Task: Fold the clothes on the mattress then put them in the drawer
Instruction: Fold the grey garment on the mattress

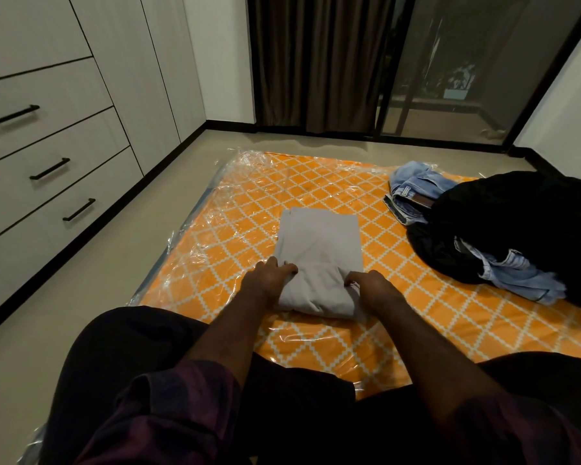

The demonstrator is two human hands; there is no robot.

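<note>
Folds of the black fabric heap [517,226] at the mattress's right side are lost in shadow, and the frame edge cuts it off. Light blue denim jeans [413,189] poke out from behind it and more pale denim [524,280] from under its near side; whether these are one garment or two I cannot tell. Both thumbs are hidden. The left hand [269,276] and right hand [373,286] each curl their fingers over the bulky near end of the grey folded cloth [319,243], gripping it. The cloth lies in the middle of the orange lattice-patterned mattress [249,203], which is sealed in clear plastic wrap [195,260]. The white drawers [81,152] with black bar handles [49,168] along the left wall are closed, so their contents are unseen.
</note>
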